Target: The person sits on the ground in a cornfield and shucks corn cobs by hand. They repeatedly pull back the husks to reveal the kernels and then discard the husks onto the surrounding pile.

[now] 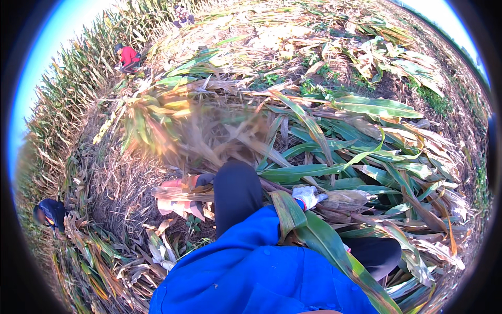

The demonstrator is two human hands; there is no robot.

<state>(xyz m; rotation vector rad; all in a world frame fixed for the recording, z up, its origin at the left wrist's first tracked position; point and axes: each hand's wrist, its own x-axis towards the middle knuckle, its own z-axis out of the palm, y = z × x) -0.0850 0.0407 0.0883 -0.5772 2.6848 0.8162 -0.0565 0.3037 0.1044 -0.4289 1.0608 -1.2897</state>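
Observation:
My left hand, in a white knitted work glove, grips the left end of an ear of corn still in its dry husk. The ear lies among cut corn stalks and leaves. One long green-brown corn leaf crosses in front of my blue sleeve and runs down over my lap. My right hand is not seen; a small pale pink patch shows beside that leaf near my right knee, too little to identify. Ahead of my left knee, a bunch of dry corn leaves is blurred.
Felled stalks spread ahead and to the right. Pink cloth-like material lies by my left leg. Standing corn lines the left. One person in red crouches there; another in dark clothes bends at far left. A pale yellow heap lies beyond.

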